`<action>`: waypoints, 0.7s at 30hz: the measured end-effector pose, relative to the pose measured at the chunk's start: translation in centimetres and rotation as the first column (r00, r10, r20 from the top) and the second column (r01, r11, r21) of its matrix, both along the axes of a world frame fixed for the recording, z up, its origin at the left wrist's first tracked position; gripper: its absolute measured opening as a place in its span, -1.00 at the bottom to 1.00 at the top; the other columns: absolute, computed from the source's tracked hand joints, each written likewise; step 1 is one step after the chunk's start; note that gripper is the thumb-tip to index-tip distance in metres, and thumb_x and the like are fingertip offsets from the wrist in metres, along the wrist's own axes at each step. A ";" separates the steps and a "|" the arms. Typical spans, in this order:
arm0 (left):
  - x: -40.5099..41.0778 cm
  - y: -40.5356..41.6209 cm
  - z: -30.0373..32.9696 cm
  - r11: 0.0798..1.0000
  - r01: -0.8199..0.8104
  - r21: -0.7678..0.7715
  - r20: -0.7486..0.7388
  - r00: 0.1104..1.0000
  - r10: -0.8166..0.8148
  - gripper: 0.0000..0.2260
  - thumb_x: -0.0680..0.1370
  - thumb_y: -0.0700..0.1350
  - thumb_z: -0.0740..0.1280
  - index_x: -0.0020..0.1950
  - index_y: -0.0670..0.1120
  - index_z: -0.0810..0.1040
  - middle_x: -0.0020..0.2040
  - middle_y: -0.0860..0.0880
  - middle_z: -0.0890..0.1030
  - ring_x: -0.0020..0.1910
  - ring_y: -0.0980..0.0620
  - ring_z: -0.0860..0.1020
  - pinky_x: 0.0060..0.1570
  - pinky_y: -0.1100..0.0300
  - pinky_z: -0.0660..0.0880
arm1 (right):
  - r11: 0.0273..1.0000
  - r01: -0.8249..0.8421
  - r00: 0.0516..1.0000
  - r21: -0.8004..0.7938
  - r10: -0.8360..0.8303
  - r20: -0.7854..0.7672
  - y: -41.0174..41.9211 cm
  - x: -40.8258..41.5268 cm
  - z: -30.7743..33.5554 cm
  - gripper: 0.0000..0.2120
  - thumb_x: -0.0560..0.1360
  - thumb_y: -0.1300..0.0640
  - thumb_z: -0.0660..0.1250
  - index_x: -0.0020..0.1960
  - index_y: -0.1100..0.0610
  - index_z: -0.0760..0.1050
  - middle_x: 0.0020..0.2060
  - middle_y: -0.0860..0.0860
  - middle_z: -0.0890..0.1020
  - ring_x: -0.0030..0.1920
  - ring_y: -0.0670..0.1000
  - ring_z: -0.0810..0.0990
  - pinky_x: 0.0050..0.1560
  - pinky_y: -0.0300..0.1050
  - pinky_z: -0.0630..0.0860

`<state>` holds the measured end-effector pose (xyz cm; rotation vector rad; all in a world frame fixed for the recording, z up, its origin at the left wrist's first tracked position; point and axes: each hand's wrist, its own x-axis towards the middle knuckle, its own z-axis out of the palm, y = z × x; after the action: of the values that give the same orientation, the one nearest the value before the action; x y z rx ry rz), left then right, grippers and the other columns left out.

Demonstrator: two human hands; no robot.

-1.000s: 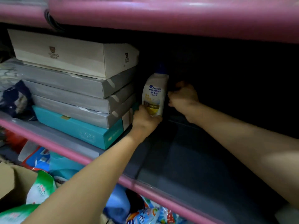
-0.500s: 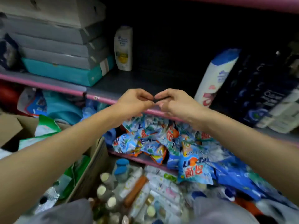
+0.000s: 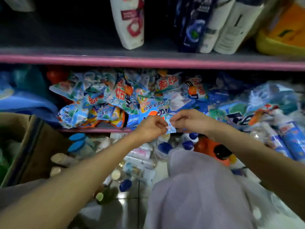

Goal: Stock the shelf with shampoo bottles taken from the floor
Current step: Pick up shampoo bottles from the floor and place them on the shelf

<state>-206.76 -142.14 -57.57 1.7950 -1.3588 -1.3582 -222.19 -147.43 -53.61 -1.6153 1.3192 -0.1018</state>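
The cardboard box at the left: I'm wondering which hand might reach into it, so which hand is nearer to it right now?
Left. The left hand is to the right of the cardboard box; the right hand lies farther right, beyond the left.

Blurred red Chinese characters on detergent sachets (image 3: 118, 96), large red lettering on white bottle (image 3: 130, 22), none clearly legible

Detergent packets (image 3: 115, 100) are heaped on the lower shelf — a cardboard box (image 3: 33, 146) is seen at left.
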 end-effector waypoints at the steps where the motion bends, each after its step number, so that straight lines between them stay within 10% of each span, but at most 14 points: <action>1: -1.1 -0.5 -1.6 0.999 0.034 0.018 0.029 0.999 -0.035 -0.84 0.49 -0.27 0.34 0.04 -0.13 0.60 -0.21 0.02 0.57 -0.20 0.06 0.54 -0.19 0.25 0.47 | 1.000 0.023 0.999 -0.004 -0.023 -0.032 -0.5 -1.3 -1.7 -0.82 0.50 0.20 0.37 0.07 0.26 0.57 -0.19 0.06 0.58 -0.17 -0.02 0.51 -0.22 -0.31 0.47; 8: -6.2 -1.6 -10.0 0.966 0.230 0.116 0.210 0.945 -0.250 -0.69 0.46 -0.16 0.38 0.19 -0.10 0.55 0.11 -0.06 0.60 0.10 -0.03 0.55 -0.03 0.26 0.42 | 0.986 -0.055 0.962 -0.156 0.011 -0.273 -1.0 -8.3 -12.4 -0.71 0.47 0.22 0.36 0.17 0.26 0.50 0.09 0.20 0.60 0.12 0.19 0.55 0.09 -0.10 0.40; 14: -8.9 -2.3 -12.8 0.963 0.208 0.170 0.221 0.945 -0.243 -0.69 0.47 -0.15 0.34 0.21 -0.10 0.46 -0.05 -0.03 0.54 -0.17 0.09 0.45 -0.44 0.49 0.27 | 0.979 -0.186 0.906 -0.079 0.141 -0.399 -0.7 -8.2 -16.9 -0.60 0.50 0.08 0.33 0.32 0.06 0.39 0.23 0.14 0.53 0.20 0.16 0.52 0.18 -0.01 0.45; 21: -9.4 -2.0 -13.1 0.958 0.207 0.199 0.143 0.961 -0.238 -0.54 0.45 -0.16 0.41 0.31 -0.11 0.38 0.12 -0.07 0.57 0.05 -0.01 0.54 -0.09 0.21 0.45 | 0.962 -0.167 0.900 -0.218 0.058 -0.432 0.0 -8.7 -16.5 -0.64 0.52 0.00 0.30 0.28 0.05 0.39 0.10 0.14 0.60 0.07 0.18 0.57 0.04 0.01 0.51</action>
<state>-216.15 -144.14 -70.70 1.9588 -1.6127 -1.5208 -230.86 -147.38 -70.06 -2.0059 1.5828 0.1717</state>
